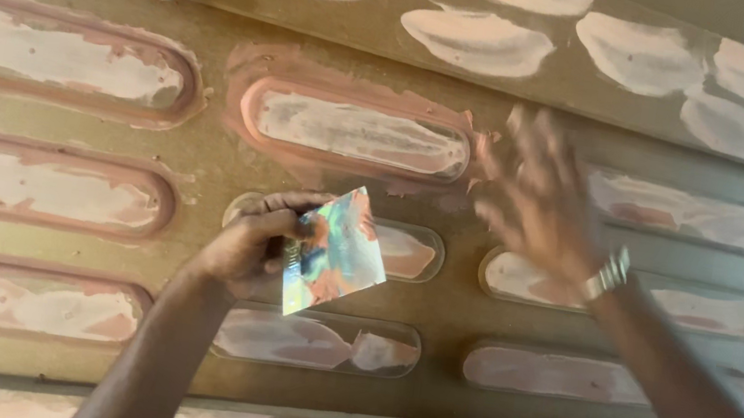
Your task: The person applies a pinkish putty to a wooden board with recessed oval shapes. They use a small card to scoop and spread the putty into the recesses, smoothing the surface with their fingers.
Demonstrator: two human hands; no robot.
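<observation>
Brown carved panel (209,151) with putty-filled oval grooves.
Left hand (249,246) pinches a smeared scraper blade (336,250); right hand (539,196), blurred, fingers spread above panel.

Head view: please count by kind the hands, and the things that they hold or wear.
Hands: 2, left hand and right hand
Putty scraper: 1
Wristwatch: 1
Total: 4

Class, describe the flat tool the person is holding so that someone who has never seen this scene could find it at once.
Start at the big brown panel with rows of filler-smeared oval recesses. Near its middle, the left hand grips a thin square scraper by one edge. Unlike the dull pink and white patches around it, the scraper is shiny and streaked pink, white and greenish.
</observation>
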